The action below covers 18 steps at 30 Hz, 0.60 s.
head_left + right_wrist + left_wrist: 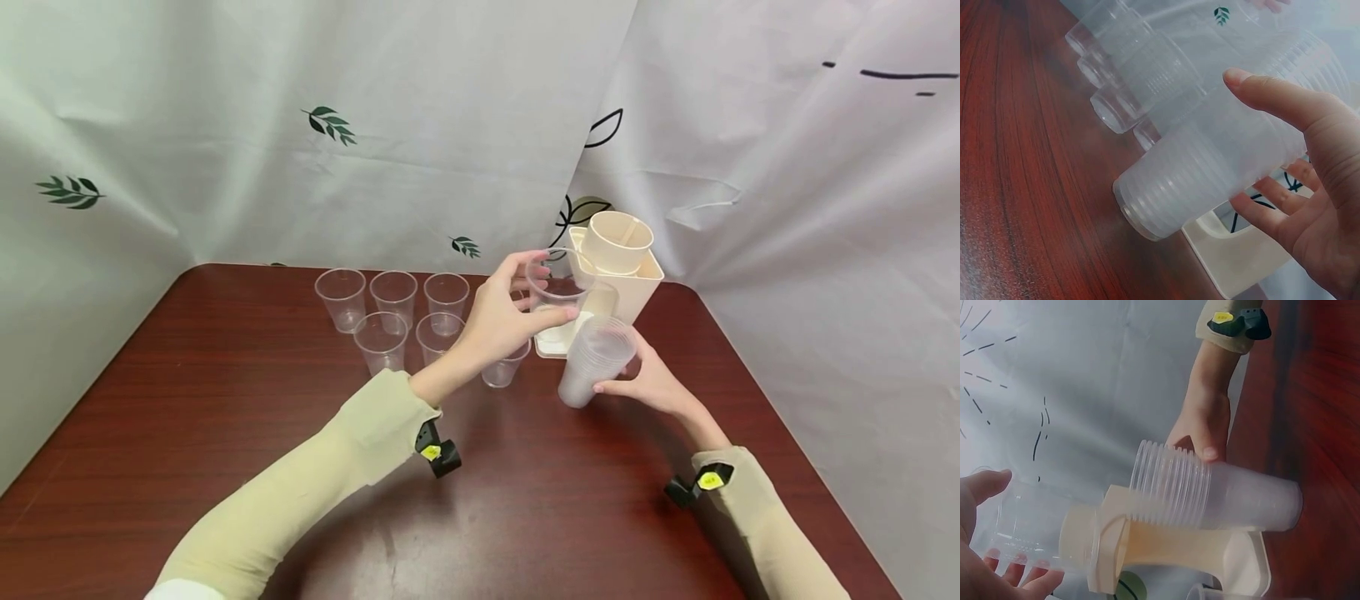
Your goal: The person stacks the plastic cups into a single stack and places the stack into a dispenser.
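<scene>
Nested clear plastic cups form a stack (597,360), (1241,497), (1179,175), tilted, which my right hand (656,379), (1207,422), (1329,187) grips around its side. Above and left of the stack, my left hand (502,312), (991,550) holds a single clear cup (558,279), (1032,522) between thumb and fingers. Left of the hands, several clear cups (341,300), (1113,112) stand upright on the table in two rows; my left hand and wrist partly cover the front row.
A cream-coloured holder (637,292), (1247,562) with a round cup-like top (617,242) stands behind the stack at the back right of the dark red table (525,517), (1022,156). A pale curtain with leaf prints (412,150) hangs behind and beside it.
</scene>
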{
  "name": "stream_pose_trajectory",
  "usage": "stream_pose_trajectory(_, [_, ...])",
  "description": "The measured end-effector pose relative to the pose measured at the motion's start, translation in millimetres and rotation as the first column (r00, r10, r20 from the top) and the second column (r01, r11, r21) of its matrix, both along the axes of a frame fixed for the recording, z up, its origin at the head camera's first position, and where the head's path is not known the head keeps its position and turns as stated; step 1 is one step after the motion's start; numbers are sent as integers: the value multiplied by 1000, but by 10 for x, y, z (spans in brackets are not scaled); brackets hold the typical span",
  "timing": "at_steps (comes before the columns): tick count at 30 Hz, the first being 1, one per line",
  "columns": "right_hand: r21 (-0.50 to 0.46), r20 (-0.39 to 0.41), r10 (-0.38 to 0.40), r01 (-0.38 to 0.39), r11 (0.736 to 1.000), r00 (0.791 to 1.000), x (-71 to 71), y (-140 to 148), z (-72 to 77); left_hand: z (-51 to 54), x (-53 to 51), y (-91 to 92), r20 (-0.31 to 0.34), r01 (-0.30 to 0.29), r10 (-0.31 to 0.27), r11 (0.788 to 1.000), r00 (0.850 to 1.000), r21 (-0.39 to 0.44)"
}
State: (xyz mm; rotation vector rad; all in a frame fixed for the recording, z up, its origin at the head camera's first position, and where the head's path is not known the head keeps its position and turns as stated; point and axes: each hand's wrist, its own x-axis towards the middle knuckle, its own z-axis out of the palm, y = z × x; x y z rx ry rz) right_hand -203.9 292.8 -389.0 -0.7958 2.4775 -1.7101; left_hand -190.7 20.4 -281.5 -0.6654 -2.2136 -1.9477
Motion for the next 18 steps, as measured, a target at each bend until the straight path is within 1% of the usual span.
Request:
stream_pose_trajectory(7, [0, 6, -2, 2, 1000, 1000, 20, 2, 1, -8, -11, 122, 0, 23, -23, 999, 1000, 30])
stream_pose_trajectory(13, [-7, 16, 2, -2, 1000, 1000, 24, 0, 4, 6, -16, 216, -6, 38, -38, 999, 999, 23])
stream_pose_trajectory(18, [10, 17, -5, 5, 1000, 1000, 21, 2, 8, 22, -12, 287, -11, 55, -55, 998, 998, 38])
